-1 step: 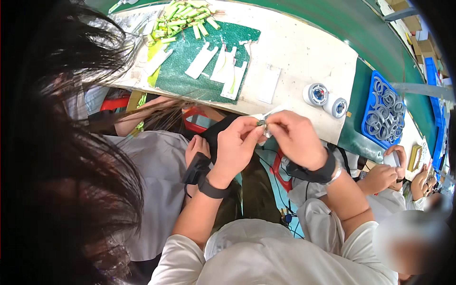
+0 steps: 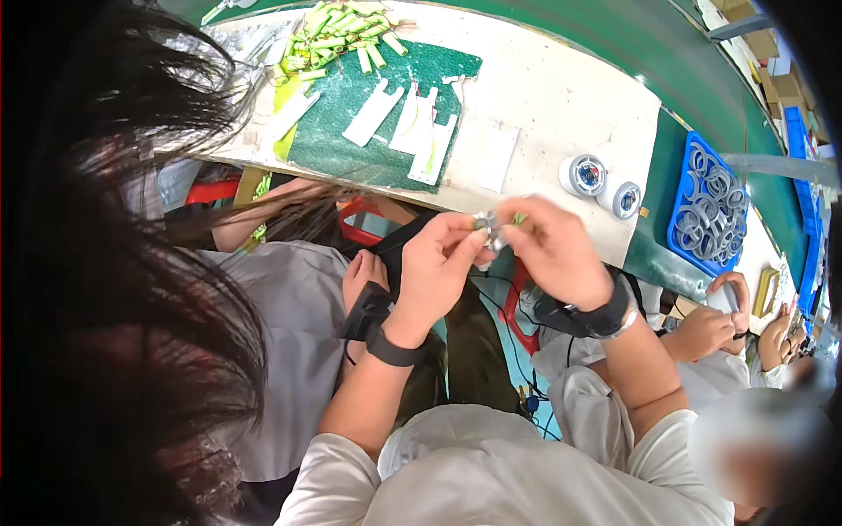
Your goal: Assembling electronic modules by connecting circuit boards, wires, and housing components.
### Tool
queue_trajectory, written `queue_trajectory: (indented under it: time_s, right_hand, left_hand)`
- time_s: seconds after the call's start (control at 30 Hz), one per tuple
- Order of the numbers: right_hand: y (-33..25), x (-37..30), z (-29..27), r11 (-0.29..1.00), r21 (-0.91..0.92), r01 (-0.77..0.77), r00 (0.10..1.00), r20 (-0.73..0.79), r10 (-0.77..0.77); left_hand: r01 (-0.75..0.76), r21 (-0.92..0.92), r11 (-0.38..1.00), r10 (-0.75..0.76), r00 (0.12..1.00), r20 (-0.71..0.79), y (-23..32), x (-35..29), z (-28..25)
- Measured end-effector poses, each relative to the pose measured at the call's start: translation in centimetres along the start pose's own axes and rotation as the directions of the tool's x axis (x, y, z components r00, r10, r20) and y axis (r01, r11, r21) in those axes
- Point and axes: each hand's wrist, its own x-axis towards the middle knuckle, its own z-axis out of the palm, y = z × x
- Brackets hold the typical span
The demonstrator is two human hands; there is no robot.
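Just off the table's front edge, both hands meet around a small silver-grey part, too small and blurred to name. My left hand pinches it between thumb and fingertips. My right hand has bent fingers at the part's right side, smeared by motion. A bit of green shows at the right fingertips; its kind cannot be made out. On the table beyond the hands lies a flat white panel. To its right rest two round white housings, one beside the other, with circuit boards inside.
A green mat carries several white forked pieces. Behind it lies a heap of green cylindrical cells. A blue tray of grey rings stands at the right. Co-workers sit close on both sides; one's hands work at the right.
My right hand has shifted slightly right and its fingers have lifted. The silver-grey part shows more between the hands, and green appears at the right fingertips. My left hand stays nearly still.
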Motion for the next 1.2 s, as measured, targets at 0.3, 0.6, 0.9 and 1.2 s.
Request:
queue_trajectory:
  time_s: [0.3,0.6,0.9,1.2]
  right_hand:
    - [4.4,-0.7,0.1,0.926,0.377,0.004,0.94,-0.318,0.125]
    - [4.6,-0.7,4.4,0.126,0.942,-0.31,0.951,0.308,0.036]
    - [3.1,-0.4,5.7,0.355,0.93,-0.099,0.985,0.039,0.17]
    - [-5.1,0.8,3.1,0.905,-0.186,0.383,0.86,-0.285,-0.422]
  left_hand:
    - [0.199,-0.565,0.8,-0.154,0.98,0.128,1.3,0.8,-0.7]
    - [0.134,-0.72,0.681,0.027,0.978,0.208,2.6,1.0,-2.0]
    - [0.018,-0.765,0.643,0.006,1.0,0.029,2.4,0.6,-3.1]
    - [-0.039,-0.898,0.438,-0.067,0.995,-0.076,2.8,-1.0,-4.8]
